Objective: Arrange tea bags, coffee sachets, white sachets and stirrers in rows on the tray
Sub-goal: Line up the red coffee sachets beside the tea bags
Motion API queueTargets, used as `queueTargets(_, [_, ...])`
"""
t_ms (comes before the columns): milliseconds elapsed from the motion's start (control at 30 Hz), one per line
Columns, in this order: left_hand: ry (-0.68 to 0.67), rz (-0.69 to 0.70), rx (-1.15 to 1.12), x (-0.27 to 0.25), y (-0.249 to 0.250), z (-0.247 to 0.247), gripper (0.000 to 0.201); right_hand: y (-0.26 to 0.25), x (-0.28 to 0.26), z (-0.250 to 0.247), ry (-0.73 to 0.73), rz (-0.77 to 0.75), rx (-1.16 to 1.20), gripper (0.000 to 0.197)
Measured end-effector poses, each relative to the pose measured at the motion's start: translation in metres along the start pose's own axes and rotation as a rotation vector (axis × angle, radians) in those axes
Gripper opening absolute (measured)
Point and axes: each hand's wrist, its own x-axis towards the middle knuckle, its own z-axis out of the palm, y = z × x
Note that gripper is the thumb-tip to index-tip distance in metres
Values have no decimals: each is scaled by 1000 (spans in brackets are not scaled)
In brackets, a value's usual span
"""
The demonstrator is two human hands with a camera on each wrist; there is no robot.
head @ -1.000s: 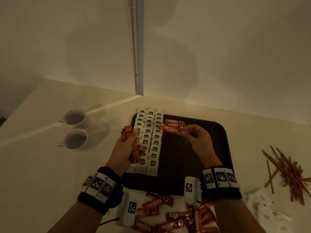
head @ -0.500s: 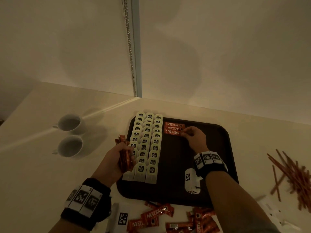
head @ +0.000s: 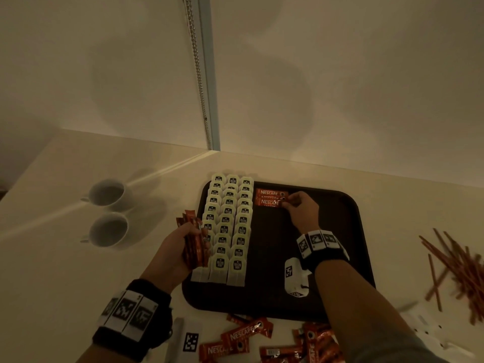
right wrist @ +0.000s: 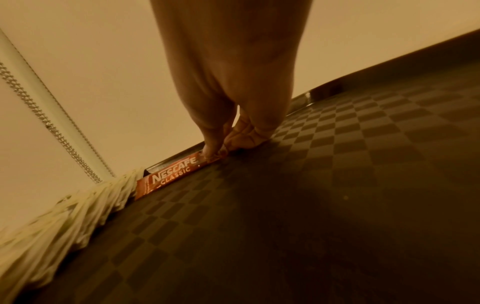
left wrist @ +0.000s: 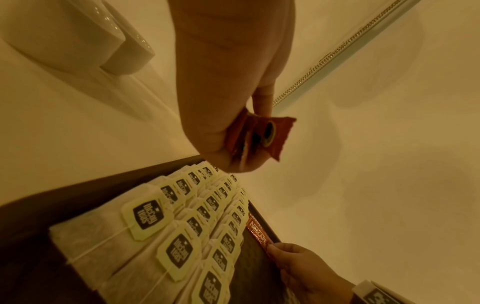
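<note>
So far three rows of white paper tea bags fill the dark tray, right hand pinching an orange coffee sachet into place, left hand gripping spare orange sachets; wooden stirrers wait on the surface.

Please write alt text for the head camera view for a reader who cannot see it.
A right hand sets a Nescafe sachet beside three rows of tea bags on a dark tray, while the left hand grips a bundle of sachets. Two cups stand left; stirrers lie right.
</note>
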Motion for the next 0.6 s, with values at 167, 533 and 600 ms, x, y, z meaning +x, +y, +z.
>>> queueTargets(167, [19, 5, 6, 1, -1, 2, 15, 1, 1, 2, 14, 10, 2, 23])
queueTargets(533, [-15, 97, 87, 6, -3, 8, 22, -13, -14, -8, 63, -38, 112, 25])
queueTargets(600, [-16, 129, 104, 6, -2, 11, 22, -34, -34, -15, -41, -133, 213, 19])
